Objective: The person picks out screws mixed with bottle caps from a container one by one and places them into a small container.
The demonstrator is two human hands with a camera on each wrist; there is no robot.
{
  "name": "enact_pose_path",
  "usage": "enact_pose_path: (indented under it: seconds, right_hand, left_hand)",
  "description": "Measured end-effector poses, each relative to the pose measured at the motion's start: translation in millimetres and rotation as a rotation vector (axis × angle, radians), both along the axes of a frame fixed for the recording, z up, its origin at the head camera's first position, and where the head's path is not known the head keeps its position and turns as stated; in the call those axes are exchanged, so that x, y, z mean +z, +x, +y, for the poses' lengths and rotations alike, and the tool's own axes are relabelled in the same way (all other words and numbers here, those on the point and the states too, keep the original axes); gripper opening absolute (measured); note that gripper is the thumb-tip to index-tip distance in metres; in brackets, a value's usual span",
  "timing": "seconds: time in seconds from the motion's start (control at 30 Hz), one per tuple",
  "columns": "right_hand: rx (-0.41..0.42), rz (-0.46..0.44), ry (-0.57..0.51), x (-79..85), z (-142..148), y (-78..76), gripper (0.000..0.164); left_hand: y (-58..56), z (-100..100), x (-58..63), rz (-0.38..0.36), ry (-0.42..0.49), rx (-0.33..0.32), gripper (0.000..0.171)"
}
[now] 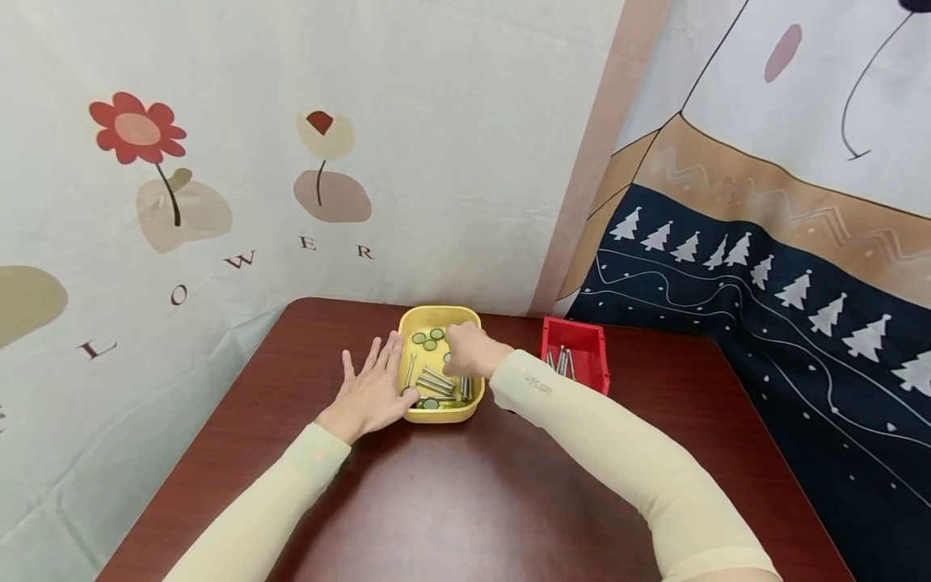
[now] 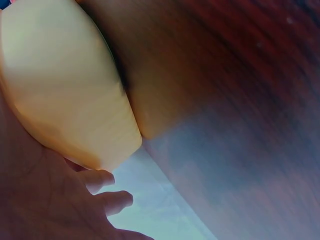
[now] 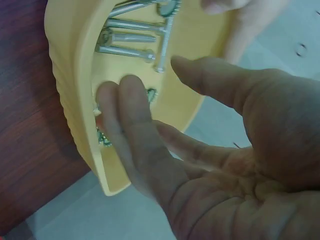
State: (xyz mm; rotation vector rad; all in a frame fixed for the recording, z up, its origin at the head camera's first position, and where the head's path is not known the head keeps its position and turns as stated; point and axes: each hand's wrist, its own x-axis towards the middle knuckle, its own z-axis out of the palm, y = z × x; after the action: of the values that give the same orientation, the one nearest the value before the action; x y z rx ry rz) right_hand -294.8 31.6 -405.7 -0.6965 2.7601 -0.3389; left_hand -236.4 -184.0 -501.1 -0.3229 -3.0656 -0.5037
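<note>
Yellow bin [image 1: 440,416] touches the splayed left hand [image 1: 369,393], right hand [image 1: 473,350] inside, thumb apart.

In the wrist views, both hands [image 2: 50,192] [image 3: 230,185] cropped by edges, green discs [image 3: 103,138] partly hidden.

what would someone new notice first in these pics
Probably the bright yellow bin near the far edge of the table, holding metal bolts and green-rimmed discs, with the person's left grip at its left side and right grip inside it. The red bin to its right also stands out, as does the red flower on the pale backdrop.
</note>
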Motion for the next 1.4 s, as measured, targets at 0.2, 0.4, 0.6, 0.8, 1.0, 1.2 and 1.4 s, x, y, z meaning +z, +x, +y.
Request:
enact_pose_path:
  seconds: [0.2, 0.4, 0.6, 0.8, 1.0, 1.2, 1.4]
  right_hand:
    - [-0.045, -0.059, 0.198, -23.9, -28.1, -21.1, 0.034]
    - [-0.010, -0.033, 0.326, -57.6, -38.4, -37.1, 0.062]
    - [0.024, 0.003, 0.400, -89.8, -47.2, -48.6, 0.062]
    - [0.135, 0.076, 0.378, -113.6, -52.8, -67.6, 0.054]
    - [0.187, 0.103, 0.387, -78.4, -54.8, -40.7, 0.055]
    - [0.131, 0.034, 0.368, -47.9, -45.0, -19.6, 0.061]
    - [0.143, 0.060, 0.364, -94.7, -42.6, -60.0, 0.058]
  left_hand:
    - [2.8, -0.4, 0.3, 0.003, -0.005, 0.001, 0.105]
    - [4.0, -0.5, -0.1, 0.009, -0.001, -0.001, 0.103]
    - [4.9, -0.6, -0.5, 0.007, -0.009, -0.004, 0.103]
    - [6.0, -2.4, 2.3, 0.007, -0.013, -0.003, 0.104]
    - [5.3, -3.4, 3.0, -0.004, -0.022, 0.000, 0.102]
    - [3.0, -1.6, 3.6, -0.003, -0.018, 0.001, 0.101]
    - [1.2, 0.2, 3.9, -0.012, -0.026, -0.003, 0.101]
